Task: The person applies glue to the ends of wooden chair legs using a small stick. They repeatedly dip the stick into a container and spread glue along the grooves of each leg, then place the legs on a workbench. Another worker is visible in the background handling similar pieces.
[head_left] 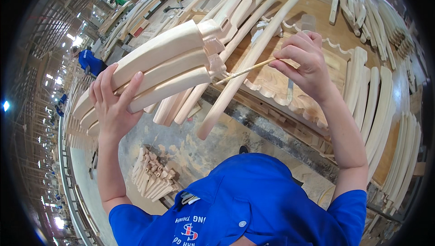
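Wood, and a fair handful of it: three pale, curved pieces (pixel 156 60) are being held side by side, up in the air left of the middle of the view, with more wooden parts (pixel 253 51) laid out behind them. The left hand (pixel 115 103) is clamped around the stack near its far-left end, fingers spread over one side and the thumb over the other. A thin stick (pixel 253 68) is pinched between the thumb and fingers of the right hand (pixel 303 60), and its tip is brought close to the lowest of the shaped tenon ends (pixel 214 48); whether contact is made can't really be told.

Handling-wise, the stack would be judged stiff and moderately heavy, front-heavy too when gripped that far back. Smooth-sanded faces could be a bit slippery, and the pieces might be slid against each other if the squeeze is eased. A grip nearer mid-length would probably be better balanced. The tenons are best left untouched, since they look shiny, maybe wet, and their edges could be dinged. The stick seems light and could be snapped if leaned on.

As for writing, no label can be seen on the wood. Lettering and a red-and-white emblem (pixel 189 232) are carried on the blue shirt (pixel 276 196), seen upside down and partly cut off by folds.
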The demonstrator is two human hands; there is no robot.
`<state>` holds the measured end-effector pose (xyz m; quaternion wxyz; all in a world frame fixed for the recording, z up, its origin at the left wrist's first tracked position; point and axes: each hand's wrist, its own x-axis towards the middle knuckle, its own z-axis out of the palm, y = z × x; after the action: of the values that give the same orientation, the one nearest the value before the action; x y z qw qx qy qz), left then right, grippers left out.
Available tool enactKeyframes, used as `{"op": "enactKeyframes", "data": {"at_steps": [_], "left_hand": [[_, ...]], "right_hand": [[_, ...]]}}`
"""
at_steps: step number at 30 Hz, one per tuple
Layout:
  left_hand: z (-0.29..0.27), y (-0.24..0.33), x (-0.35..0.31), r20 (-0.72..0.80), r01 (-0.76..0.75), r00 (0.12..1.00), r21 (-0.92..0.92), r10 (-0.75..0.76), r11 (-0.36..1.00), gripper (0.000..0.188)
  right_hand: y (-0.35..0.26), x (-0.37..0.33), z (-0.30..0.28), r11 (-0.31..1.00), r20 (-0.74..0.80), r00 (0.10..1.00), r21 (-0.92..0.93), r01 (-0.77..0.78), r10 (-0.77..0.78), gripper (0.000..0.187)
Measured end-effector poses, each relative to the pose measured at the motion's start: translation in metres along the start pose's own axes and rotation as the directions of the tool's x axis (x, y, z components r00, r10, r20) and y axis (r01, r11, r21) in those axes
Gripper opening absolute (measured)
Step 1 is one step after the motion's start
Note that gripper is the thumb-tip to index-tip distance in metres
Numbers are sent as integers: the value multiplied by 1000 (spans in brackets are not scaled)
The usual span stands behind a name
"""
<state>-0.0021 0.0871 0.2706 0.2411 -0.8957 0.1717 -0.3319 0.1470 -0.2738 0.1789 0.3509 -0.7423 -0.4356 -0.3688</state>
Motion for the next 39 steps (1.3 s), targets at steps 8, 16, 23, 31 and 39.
{"op": "enactKeyframes", "data": {"at_steps": [8,16,23,31,39], "left_hand": [[10,18,-11,234,176,966,-297,-107,939,82],[27,26,-21,138,93,988,-159,-71,983,81],[27,26,-21,31,17,999,-105,-14,994,83],[24,25,-20,45,-1,999,-128,6,992,82],[22,23,-26,420,195,906,-298,-55,935,87]], "right_hand": [[8,-7,-8,677,315,744,311,-667,589,16],[11,12,-18,957,345,894,-62,-282,285,25],[8,0,3,967,302,918,-77,-244,256,21],[9,-9,-2,979,345,920,15,-204,186,20],[18,-17,-16,828,413,796,153,-539,442,18]]}}
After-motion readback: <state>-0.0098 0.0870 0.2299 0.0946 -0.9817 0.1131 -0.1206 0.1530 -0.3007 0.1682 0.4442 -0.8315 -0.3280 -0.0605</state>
